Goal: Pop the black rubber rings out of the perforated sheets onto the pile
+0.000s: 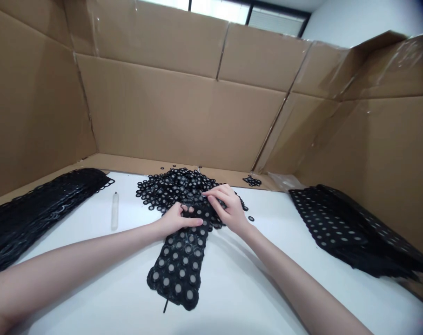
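Note:
A black rubbery sheet (181, 263) with rows of round pale grey spots lies on the white table, its far end by a heap of small black rings (172, 186). My left hand (178, 218) grips the sheet near that far end, thumb stretched across its top. At the sheet's right far edge is my right hand (227, 207), thumb and index finger drawn together beside the heap. Anything between those fingertips is too small to make out. A thin black strip (166, 305) sticks out under the sheet's near end.
Stacked black perforated sheets (47, 204) lie at the left, and black sheets with pale spots (337, 223) at the right. A clear pen-like tube (115, 211) stands left of the heap. A small ring pile (252, 180) sits behind. Cardboard walls (179, 107) enclose the table (253, 288).

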{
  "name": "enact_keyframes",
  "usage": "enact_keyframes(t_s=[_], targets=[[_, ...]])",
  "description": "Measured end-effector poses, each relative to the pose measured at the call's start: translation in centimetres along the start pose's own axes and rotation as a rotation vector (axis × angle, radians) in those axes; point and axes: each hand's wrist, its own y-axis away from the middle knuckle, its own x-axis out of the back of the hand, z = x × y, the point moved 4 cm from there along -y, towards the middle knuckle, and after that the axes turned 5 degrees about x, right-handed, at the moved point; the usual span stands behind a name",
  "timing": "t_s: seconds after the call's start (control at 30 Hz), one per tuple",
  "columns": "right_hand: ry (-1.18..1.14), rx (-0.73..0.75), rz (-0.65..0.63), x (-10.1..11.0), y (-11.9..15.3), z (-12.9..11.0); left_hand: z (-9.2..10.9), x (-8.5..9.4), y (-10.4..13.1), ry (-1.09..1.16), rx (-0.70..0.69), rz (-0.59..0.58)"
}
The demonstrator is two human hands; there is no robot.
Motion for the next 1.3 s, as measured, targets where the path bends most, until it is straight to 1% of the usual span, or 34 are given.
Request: enact_keyframes(t_s=[0.1,0.17,0.2,0.3,0.43,0.57,0.77,0.87,1.0,1.1,1.2,1.27,1.3], targets=[[0.005,0.082,-0.169,-0.1,0.2,-1.2,0.5,-0.2,0.1,-0.007,-0.076,-0.074],[0.002,0.088,-0.265,-0.7,0.5,-1.2,0.7,-0.2,0.1,-0.018,-0.117,-0.093],[-0.010,0.081,-0.289,-1.0,0.6,-1.1,0.7,-0.2,0.1,-0.027,-0.133,-0.097],[-0.034,0.079,-0.316,-1.6,0.8,-0.8,0.6,-0.1,0.1,-0.078,-0.159,-0.097],[0.031,0.104,-0.354,-1.9,0.9,-1.0,0.5,0.0,0.0,-0.149,-0.170,-0.088],[0.017,0.096,-0.360,-2.1,1.1,-1.1,0.7,-0.2,0.0,-0.221,-0.177,-0.118],[-0.060,-0.044,-0.282,-2.8,1.3,-0.4,0.7,-0.3,0.2,-0.209,-0.173,-0.179],[-0.084,-0.132,-0.264,-3.2,1.3,-0.2,0.7,-0.3,0.2,-0.218,-0.174,-0.177],[-0.043,-0.180,-0.217,-3.3,1.2,-0.1,0.7,-0.3,0.2,-0.216,-0.172,-0.187],[-0.032,-0.214,-0.114,-3.1,0.9,0.4,0.8,-0.5,0.3,-0.171,-0.173,-0.232],[-0.134,-0.313,-0.013,-2.3,0.6,2.1,0.7,-0.6,0.4,-0.115,-0.168,-0.246],[-0.208,-0.430,0.116,-0.9,0.6,3.9,0.4,-0.4,0.6,-0.082,-0.136,-0.219],[-0.219,-0.514,0.239,0.1,0.8,4.9,0.2,-0.3,0.6,-0.066,-0.111,-0.203]])
